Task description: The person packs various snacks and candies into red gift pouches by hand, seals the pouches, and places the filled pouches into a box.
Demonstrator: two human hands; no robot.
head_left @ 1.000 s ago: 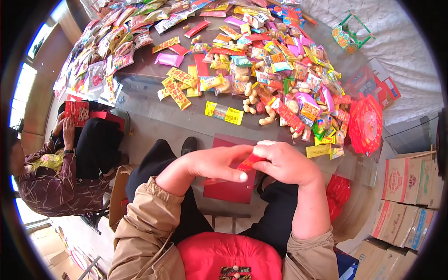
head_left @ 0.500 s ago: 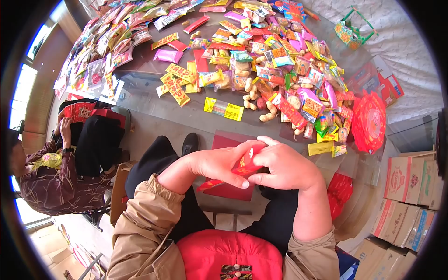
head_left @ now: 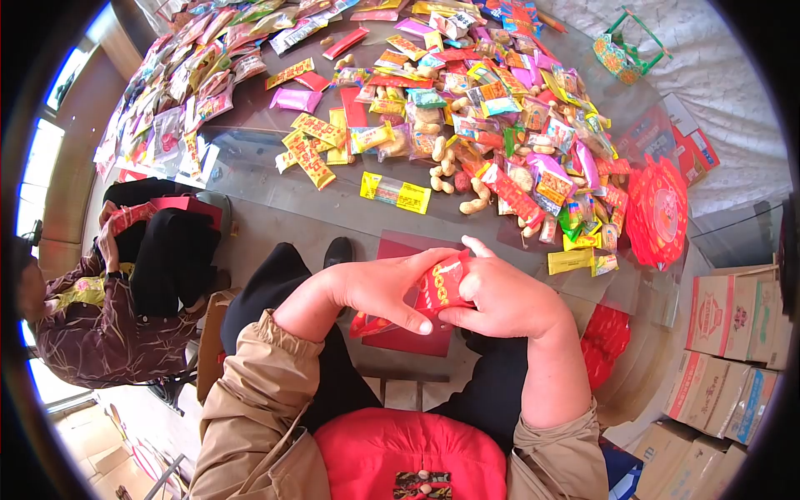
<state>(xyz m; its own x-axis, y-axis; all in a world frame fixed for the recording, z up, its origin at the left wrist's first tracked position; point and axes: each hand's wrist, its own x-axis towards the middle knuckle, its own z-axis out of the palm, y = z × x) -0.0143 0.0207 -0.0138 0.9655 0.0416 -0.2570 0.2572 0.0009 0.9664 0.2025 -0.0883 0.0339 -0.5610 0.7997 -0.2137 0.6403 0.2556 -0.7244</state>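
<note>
Above my lap, a red plastic bag with gold print is held between both hands. My left hand has its thumb and fingers closed around the near side of it, and a red end of the bag sticks out below my palm. My right hand pinches the other edge, its index finger pointing outward. The bag looks creased; whether anything is inside cannot be made out. Beyond my hands lies a heap of wrapped sweets and snacks with loose peanuts. A yellow-wrapped snack lies nearest on the glass-topped table.
A red round-patterned bag lies at the table's right edge, near a green-handled basket. More packets cover the far left. Another person sits at left holding a red packet. Cardboard boxes are stacked at right.
The red bag between my hands has spread wider, showing more of its gold print. At left, the other person's red packet has turned and looks narrower.
</note>
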